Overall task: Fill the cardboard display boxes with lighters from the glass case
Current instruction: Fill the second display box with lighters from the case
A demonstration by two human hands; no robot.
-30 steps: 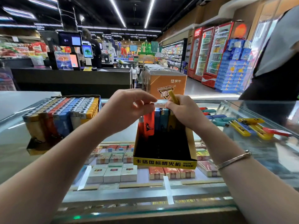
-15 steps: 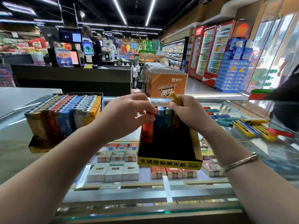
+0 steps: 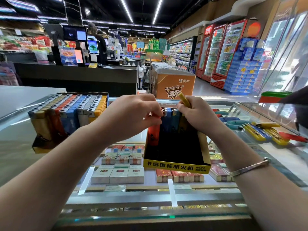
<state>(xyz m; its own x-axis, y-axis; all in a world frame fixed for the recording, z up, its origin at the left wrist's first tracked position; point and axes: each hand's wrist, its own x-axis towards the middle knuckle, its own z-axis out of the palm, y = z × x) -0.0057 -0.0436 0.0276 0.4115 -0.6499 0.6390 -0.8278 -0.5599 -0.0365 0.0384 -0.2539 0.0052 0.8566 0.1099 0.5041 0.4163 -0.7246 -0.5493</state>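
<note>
A yellow-and-black cardboard display box [image 3: 176, 167] stands on the glass case, mostly hollow, with a few lighters upright along its back wall. My left hand [image 3: 131, 115] pinches the top of a red lighter [image 3: 153, 135] standing at the box's back left. My right hand [image 3: 198, 114] holds a yellow lighter [image 3: 184, 100] that sticks up out of the fist, over the box's back right. Blue lighters [image 3: 168, 119] stand between the two hands. A second display box [image 3: 70, 114], packed with lighters, sits to the left.
Loose lighters [image 3: 260, 129] in yellow, blue, teal and red lie on the glass to the right. Cigarette packs [image 3: 118, 174] fill the shelf under the glass top [image 3: 20, 150]. An orange carton [image 3: 173, 85] stands behind the case. A dark-clothed person [image 3: 300, 104] is at the right edge.
The red lighter has gone lower into the box under my left hand. The person on the right has moved mostly out of view. My right hand stays put with the yellow lighter.
</note>
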